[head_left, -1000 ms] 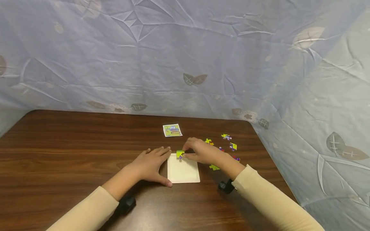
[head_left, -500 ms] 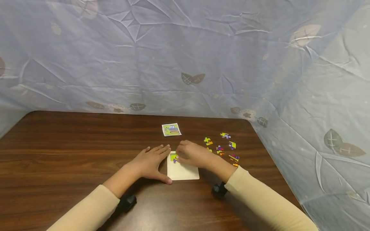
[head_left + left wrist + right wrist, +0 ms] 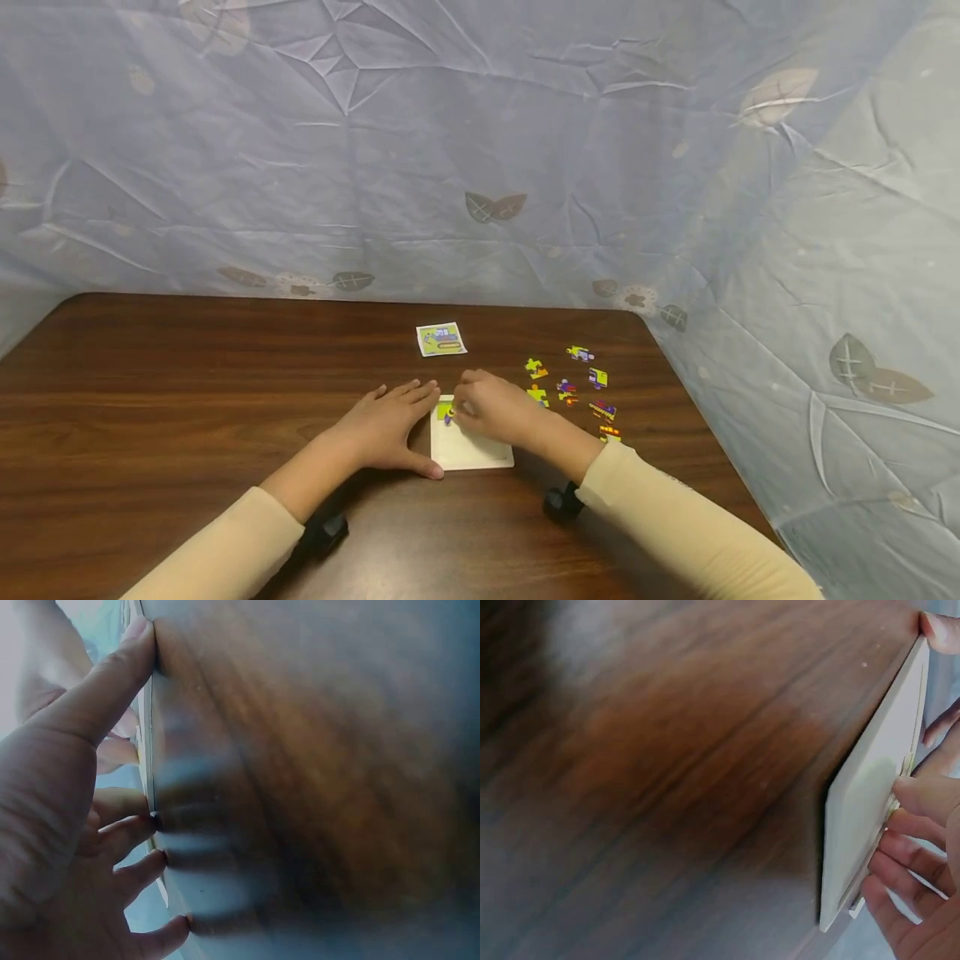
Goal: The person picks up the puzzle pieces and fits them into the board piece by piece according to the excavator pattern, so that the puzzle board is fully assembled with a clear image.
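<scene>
In the head view, the spread left hand [image 3: 384, 429] braces the pale board [image 3: 467, 454] while the right hand [image 3: 491, 408] pinches a puzzle piece [image 3: 444, 409] between both hands; left wrist, the left thumb [image 3: 112, 682] touches the board's edge; right wrist, the right thumb [image 3: 928, 796] bends over the board.

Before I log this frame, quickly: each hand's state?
Left hand: open, touching the square cream board.
Right hand: apparently pinching a yellow-green jigsaw piece.

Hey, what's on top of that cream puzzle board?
A green-and-purple puzzle piece at the far left corner, with the right hand touching it. Bare board shows nearer. What that hand covers can't be seen.
</scene>
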`<state>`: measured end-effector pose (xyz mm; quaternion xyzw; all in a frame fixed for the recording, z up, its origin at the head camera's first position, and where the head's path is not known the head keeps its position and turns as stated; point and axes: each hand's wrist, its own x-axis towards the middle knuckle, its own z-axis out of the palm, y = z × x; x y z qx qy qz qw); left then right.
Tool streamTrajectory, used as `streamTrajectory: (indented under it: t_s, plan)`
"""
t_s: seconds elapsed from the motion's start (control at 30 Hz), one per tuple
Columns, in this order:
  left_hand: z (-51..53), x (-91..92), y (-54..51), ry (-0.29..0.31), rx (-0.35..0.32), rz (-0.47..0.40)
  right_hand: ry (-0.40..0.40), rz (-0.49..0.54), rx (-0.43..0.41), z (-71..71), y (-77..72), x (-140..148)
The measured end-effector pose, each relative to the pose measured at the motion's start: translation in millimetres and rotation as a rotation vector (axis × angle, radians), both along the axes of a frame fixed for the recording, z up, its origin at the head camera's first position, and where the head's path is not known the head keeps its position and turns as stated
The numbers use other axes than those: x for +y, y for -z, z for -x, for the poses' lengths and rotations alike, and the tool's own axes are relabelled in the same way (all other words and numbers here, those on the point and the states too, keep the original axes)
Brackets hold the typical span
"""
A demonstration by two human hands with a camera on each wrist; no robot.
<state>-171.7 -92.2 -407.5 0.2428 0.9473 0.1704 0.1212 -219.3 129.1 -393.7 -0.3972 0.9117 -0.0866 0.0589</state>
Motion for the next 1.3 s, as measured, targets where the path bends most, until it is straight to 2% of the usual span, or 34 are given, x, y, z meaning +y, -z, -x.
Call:
streamTrajectory:
  t_s: [0.23,0.4,0.67,0.83,0.93,1.1,1.3]
  plan:
    - [-5.3,1.0,0.3,0.009,0.062,-0.003,0.049,-0.014,-0.003,-2.4,-1.3,-4]
    - [-7.5,1.3,-0.7,-0.002,0.070,0.007,0.049,-0.027,-0.007,-5.4,-1.6,-4]
    - [-6.7,1.6,0.0,-0.009,0.072,0.024,-0.071,-0.040,-0.006,-8.3,-1.4,13]
    - [-6.8,3.1,0.4,-0.014,0.063,0.015,-0.097,0.020,-0.035,-2.5,-2.7,39]
    - [-6.9,3.5,0.4,-0.016,0.060,0.008,-0.047,0.086,-0.015,7.0,-7.8,61]
    - [-7.0,2.6,0.8,-0.024,0.068,0.002,0.117,0.192,0.019,33.2,-16.7,104]
    - [-5.9,3.4,1.3,-0.017,0.077,-0.004,0.305,0.248,0.011,64.0,-5.3,159]
